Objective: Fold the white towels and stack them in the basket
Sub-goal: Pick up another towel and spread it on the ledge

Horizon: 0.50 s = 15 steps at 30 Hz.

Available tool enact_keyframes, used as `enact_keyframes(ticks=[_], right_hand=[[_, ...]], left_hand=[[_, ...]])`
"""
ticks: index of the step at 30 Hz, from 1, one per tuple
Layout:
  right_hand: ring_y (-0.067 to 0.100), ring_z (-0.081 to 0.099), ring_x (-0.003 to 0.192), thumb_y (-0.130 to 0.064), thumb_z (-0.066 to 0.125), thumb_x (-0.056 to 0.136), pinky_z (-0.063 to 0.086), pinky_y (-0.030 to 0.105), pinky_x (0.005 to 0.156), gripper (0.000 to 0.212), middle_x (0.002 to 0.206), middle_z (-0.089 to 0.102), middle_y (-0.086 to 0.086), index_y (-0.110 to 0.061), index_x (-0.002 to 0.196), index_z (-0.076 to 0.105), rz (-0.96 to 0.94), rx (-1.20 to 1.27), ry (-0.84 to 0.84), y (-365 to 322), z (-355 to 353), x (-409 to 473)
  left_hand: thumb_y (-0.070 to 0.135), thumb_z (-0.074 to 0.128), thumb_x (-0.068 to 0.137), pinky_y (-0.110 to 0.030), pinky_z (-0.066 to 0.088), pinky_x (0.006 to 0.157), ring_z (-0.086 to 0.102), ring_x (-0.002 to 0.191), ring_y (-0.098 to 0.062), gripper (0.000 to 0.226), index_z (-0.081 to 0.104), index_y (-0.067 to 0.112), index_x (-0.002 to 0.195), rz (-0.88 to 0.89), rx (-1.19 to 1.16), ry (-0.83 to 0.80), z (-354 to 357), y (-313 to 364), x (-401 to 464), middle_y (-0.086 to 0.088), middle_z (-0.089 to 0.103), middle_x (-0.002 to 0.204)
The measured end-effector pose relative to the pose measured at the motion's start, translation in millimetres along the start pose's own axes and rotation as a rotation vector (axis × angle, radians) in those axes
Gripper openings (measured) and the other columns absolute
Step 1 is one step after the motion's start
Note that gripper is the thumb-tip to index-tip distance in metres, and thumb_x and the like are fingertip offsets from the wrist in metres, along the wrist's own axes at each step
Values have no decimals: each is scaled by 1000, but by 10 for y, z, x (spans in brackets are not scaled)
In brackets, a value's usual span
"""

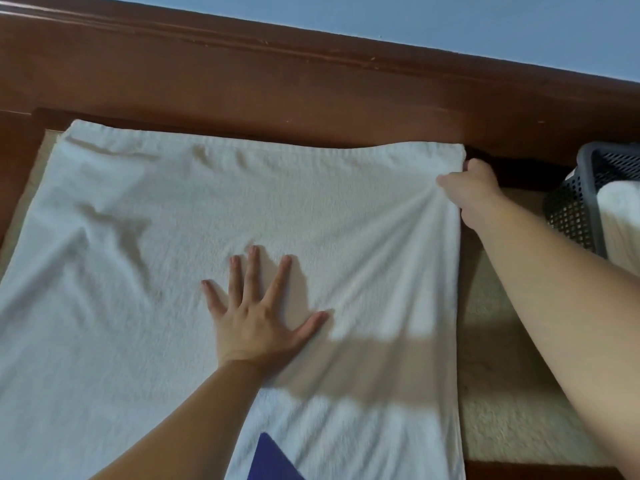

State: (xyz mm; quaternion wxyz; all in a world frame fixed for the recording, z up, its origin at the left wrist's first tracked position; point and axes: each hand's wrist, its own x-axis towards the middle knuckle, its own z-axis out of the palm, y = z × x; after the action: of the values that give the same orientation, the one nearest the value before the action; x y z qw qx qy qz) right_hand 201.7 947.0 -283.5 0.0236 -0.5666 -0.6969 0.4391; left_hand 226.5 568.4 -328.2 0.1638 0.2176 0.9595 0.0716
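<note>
Towel (207, 209) spread unfolded, pressed flat by splayed left hand (256, 313); edge pinched by right hand (474, 188) (mid-right); folded towel (620, 216) already in basket (571, 213).

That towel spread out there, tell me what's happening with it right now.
A person is working a white towel laid flat on a beige surface beside a brown wooden frame. The left hand presses flat on the middle of it, fingers spread. The right hand pinches the right edge near the far corner, and creases fan out from that grip. A dark mesh basket at the right already holds white towelling. This towel looks not yet folded down to basket size.
</note>
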Motion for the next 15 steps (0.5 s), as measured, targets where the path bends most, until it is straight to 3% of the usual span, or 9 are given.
enact_keyframes(ticks=[4, 7, 9, 12, 15], right_hand=[[21, 66, 106, -34, 81, 84, 55, 45, 99, 50, 121, 67, 0, -15, 127, 62, 52, 75, -133, 143, 13, -111], [12, 66, 92, -35, 80, 88, 54, 33, 78, 28, 106, 71, -7, -23, 109, 67, 66, 126, -226, 252, -83, -275], [9, 64, 88, -31, 77, 93, 49, 29, 69, 19, 101, 71, -10, -24, 108, 68, 84, 125, -288, 381, -179, -378], [15, 70, 97, -25, 78, 93, 52, 32, 76, 22, 105, 76, -7, -24, 114, 71, 94, 50, -372, 573, -267, -498], [14, 69, 99, -23, 76, 95, 51, 29, 74, 29, 111, 73, -5, -20, 122, 68, 21, -39, -303, 665, -256, -494]], left_hand=[[107, 20, 70, -70, -7, 120, -13, 160, -32, 109, 2, 51, 162, -6, 4, -1, 11, -3, -5, -4, -13, 174], [107, 19, 70, -70, -8, 120, -15, 160, -31, 109, 0, 51, 162, -8, -2, -9, 1, -2, -5, -3, -15, 174], [107, 18, 70, -69, -10, 119, -18, 159, -30, 109, -3, 52, 161, -7, -3, -21, -13, -4, -7, -2, -18, 173], [107, 16, 69, -69, -11, 120, -21, 158, -30, 110, -5, 51, 161, -4, -7, -25, -25, -5, -15, -1, -20, 173], [108, 16, 68, -68, -11, 120, -22, 158, -30, 112, -6, 50, 162, -3, -14, -25, -37, -2, -28, -1, -21, 172]])
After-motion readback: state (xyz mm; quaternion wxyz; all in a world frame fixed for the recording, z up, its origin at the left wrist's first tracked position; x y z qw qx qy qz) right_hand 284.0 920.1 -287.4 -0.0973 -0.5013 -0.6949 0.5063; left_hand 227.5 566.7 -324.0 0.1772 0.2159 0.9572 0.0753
